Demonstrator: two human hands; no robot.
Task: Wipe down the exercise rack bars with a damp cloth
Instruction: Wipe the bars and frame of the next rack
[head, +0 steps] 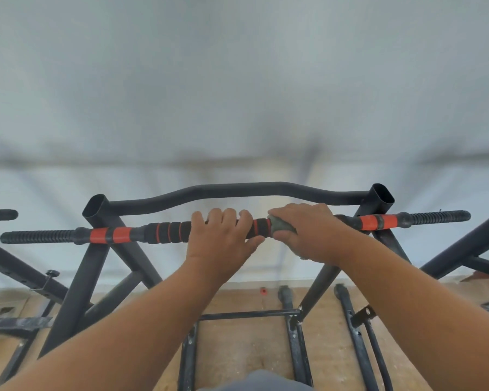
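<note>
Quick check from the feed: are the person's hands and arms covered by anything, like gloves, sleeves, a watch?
No. Both forearms are bare to the bottom edge of the picture, no sleeves showing. The left hand and right hand wear no gloves; no watch, ring or band shows on what is visible.

A long horizontal black bar with ribbed foam grips and orange bands (141,234) runs across the black steel exercise rack (96,249). The left hand (220,238) grips its padded middle, fingers curled over the top. Just beside it, the right hand (308,232) wraps a crumpled grey-green cloth (281,228) around the same bar. Behind them arches a curved black metal tube (237,189). Below lie a dusty wooden floor (237,348) and a small red object (263,291).
</note>
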